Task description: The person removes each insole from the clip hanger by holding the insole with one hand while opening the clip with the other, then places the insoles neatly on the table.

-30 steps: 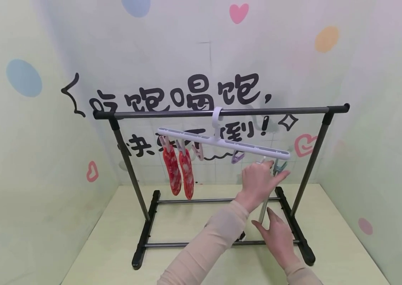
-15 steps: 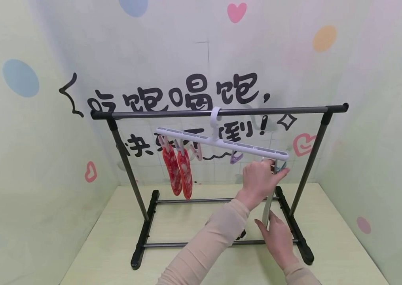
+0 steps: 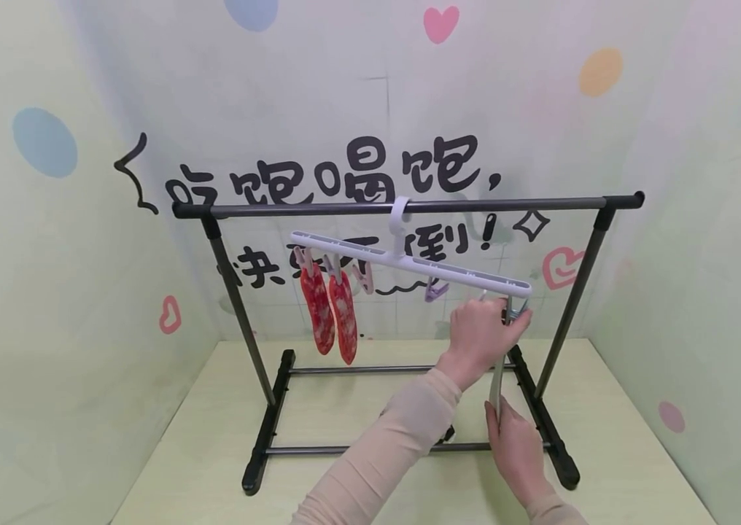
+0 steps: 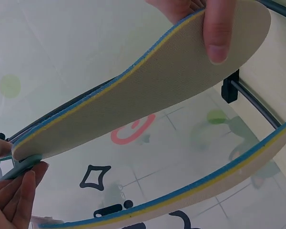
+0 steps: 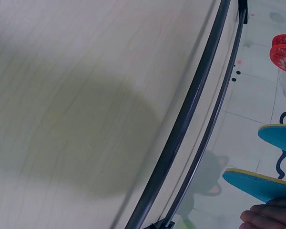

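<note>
My left hand (image 3: 483, 332) is just under the right end of a lilac hanger (image 3: 436, 270) and pinches a teal clothespin (image 4: 21, 167). An insole (image 4: 133, 81) with a beige face and blue-and-yellow edge has its narrow end at the clothespin. Lower down, my right hand (image 3: 518, 441) grips the insole's wide end, thumb flat on the beige face in the left wrist view. A second insole (image 4: 181, 195) hangs beside it, mostly hidden behind my left hand in the head view. Blue sides of both insoles show in the right wrist view.
A black rack (image 3: 318, 210) carries the hanger, which tilts down to the right. Two red, white-mottled long pieces (image 3: 344, 313) hang from clothespins at its left. Between them and my hands are a pink clothespin (image 3: 364, 278) and a purple clothespin (image 3: 436, 290). The rack's feet stand on a pale table (image 3: 200, 452).
My right hand has moved slightly right with the insole, which has swung closer to upright and come up to the teal clothespin. My left hand has stayed nearly in place.
</note>
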Demonstrator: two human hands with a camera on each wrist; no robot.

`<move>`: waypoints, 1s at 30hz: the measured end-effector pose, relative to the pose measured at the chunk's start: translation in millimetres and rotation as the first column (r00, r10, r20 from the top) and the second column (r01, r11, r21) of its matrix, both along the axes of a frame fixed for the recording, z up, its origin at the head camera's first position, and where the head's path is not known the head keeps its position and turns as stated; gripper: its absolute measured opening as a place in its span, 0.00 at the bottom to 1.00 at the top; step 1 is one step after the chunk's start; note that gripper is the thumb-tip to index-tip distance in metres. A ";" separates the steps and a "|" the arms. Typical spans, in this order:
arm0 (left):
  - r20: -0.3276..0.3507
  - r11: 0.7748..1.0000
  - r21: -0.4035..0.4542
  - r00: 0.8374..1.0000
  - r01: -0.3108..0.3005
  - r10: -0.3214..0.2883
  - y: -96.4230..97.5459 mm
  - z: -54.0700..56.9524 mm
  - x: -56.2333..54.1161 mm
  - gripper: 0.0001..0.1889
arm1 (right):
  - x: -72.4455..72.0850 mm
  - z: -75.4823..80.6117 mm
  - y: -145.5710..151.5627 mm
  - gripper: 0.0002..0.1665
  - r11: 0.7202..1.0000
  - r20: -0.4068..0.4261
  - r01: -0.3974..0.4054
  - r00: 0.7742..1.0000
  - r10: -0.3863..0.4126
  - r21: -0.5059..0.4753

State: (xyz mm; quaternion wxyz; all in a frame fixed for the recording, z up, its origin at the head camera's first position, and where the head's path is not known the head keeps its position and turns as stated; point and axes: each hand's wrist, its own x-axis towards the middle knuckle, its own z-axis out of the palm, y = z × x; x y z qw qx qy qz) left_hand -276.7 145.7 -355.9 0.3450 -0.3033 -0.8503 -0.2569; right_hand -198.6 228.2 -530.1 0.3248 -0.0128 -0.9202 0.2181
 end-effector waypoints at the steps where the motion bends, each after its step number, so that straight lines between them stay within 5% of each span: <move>1: 0.003 1.000 0.004 1.000 0.007 -0.007 -0.1 -0.2 0.2 0.25 | 0.7 -0.7 -0.1 0.14 1.000 0.000 0.002 1.000 -0.002 -0.008; 18: -0.041 1.000 0.022 0.999 -0.004 0.005 -0.1 1.8 4.2 0.28 | 16.4 -9.8 -1.5 0.12 0.998 -0.056 0.035 0.998 -0.037 -0.045; 30: -0.019 1.000 0.028 1.000 0.006 -0.005 -0.5 1.6 4.4 0.28 | 39.0 -19.4 2.4 0.13 0.996 0.159 0.075 0.985 -0.066 -0.050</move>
